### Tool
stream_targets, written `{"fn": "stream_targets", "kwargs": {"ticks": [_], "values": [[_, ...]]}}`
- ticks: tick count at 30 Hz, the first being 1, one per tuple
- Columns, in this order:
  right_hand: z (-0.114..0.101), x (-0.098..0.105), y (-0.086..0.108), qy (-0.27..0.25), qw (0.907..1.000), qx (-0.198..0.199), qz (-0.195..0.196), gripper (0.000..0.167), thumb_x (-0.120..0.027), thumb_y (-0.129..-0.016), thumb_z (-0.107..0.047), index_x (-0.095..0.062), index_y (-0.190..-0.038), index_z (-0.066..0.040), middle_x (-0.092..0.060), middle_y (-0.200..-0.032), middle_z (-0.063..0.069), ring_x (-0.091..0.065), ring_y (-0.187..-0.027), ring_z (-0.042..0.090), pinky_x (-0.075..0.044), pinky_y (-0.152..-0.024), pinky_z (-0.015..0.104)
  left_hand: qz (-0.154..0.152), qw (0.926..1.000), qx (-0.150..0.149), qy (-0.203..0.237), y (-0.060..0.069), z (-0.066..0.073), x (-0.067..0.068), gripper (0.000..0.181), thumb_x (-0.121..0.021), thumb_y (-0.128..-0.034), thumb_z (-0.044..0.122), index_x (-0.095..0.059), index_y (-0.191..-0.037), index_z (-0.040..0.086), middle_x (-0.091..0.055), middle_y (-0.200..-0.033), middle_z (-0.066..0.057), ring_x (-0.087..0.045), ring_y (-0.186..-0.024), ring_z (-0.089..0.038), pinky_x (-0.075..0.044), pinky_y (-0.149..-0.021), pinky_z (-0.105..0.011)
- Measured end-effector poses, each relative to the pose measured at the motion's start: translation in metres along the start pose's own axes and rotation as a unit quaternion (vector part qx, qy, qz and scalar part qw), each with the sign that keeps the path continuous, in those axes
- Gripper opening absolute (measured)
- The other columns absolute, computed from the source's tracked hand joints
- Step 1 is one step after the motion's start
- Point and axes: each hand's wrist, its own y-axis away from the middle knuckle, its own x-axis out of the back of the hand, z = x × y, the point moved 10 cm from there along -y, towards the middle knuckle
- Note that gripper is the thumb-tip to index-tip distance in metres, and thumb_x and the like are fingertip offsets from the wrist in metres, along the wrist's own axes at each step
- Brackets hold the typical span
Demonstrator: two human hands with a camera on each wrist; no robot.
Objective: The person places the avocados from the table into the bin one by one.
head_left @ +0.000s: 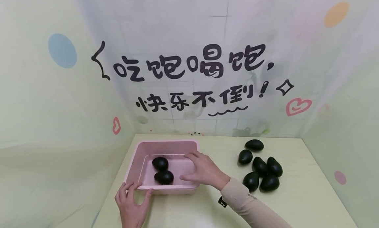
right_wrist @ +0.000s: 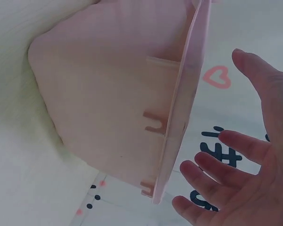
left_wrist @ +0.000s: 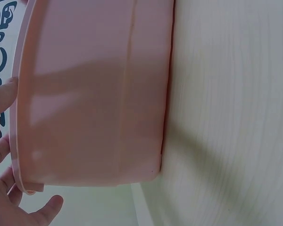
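Pink plastic bin (head_left: 165, 187) on the left half of the pale surface (head_left: 311, 188). Two dark avocados in it: far avocado (head_left: 160, 163) and near avocado (head_left: 164, 177), touching, on the bin floor. Six more dark avocados (head_left: 269, 183) grouped on the surface, right of the bin.

Right hand (head_left: 205, 170): reaches in from lower right over the bin's right side, forearm slanted, beige sleeve (head_left: 251, 205) down near the wrist. Thumb and fingers spread apart and gently bent, nothing between them; the right wrist view shows the gap too. Hand sits right of the two avocados, not on them.

Left hand (head_left: 132, 201): at the bin's near left corner, wrist low in frame, fingers pointing away from the person. Fingers spread along the rim, thumb set apart to the right, touching the near rim. Left wrist view: one finger stands free of the bin; how firmly the rest press, cannot tell.
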Motion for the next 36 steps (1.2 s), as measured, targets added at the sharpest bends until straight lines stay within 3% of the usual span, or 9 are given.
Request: {"fn": "stream_targets", "kwargs": {"ticks": [13, 21, 28, 36], "values": [[0.031, 0.014, 0.014, -0.067, 0.9960, -0.055, 0.021, 0.077, -0.085, -0.086, -0.052, -0.062, -0.145, -0.009, -0.062, -0.148, 0.014, -0.063, -0.133, 0.036, -0.056, -0.110, 0.054, 0.006, 0.9999, -0.014, 0.005, -0.001, 0.003, 0.001, 0.045, -0.092, -0.0749, 0.018, -0.072, -0.112, 0.003, -0.056, -0.133, -0.023, -0.035, -0.143, -0.050, -0.036, -0.109, -0.071], [0.054, 0.025, 0.020, -0.069, 0.9920, -0.096, 0.045, 0.074, -0.086, -0.085, -0.051, -0.064, -0.143, -0.010, -0.063, -0.148, 0.010, -0.062, -0.136, 0.033, -0.054, -0.113, 0.053, 0.007, 0.9999, -0.012, 0.008, -0.001, 0.003, 0.001, 0.046, -0.093, -0.0744, 0.018, -0.072, -0.113, 0.003, -0.056, -0.132, -0.023, -0.035, -0.143, -0.051, -0.035, -0.110, -0.070], [0.061, 0.034, 0.024, -0.072, 0.9904, -0.095, 0.070, 0.072, -0.088, -0.085, -0.046, -0.065, -0.142, -0.007, -0.064, -0.146, 0.013, -0.062, -0.136, 0.034, -0.053, -0.114, 0.053, 0.016, 0.9995, -0.022, 0.014, -0.001, 0.003, 0.002, 0.046, -0.093, -0.0736, 0.017, -0.072, -0.112, 0.002, -0.056, -0.131, -0.025, -0.035, -0.142, -0.052, -0.033, -0.111, -0.064], [0.068, 0.034, 0.028, -0.076, 0.9893, -0.100, 0.075, 0.073, -0.086, -0.086, -0.051, -0.065, -0.142, -0.008, -0.064, -0.147, 0.012, -0.061, -0.138, 0.033, -0.052, -0.115, 0.052, 0.017, 0.9995, -0.023, 0.016, -0.001, 0.004, 0.003, 0.046, -0.093, -0.0733, 0.016, -0.072, -0.112, 0.001, -0.056, -0.132, -0.025, -0.035, -0.142, -0.052, -0.033, -0.110, -0.063]]}}
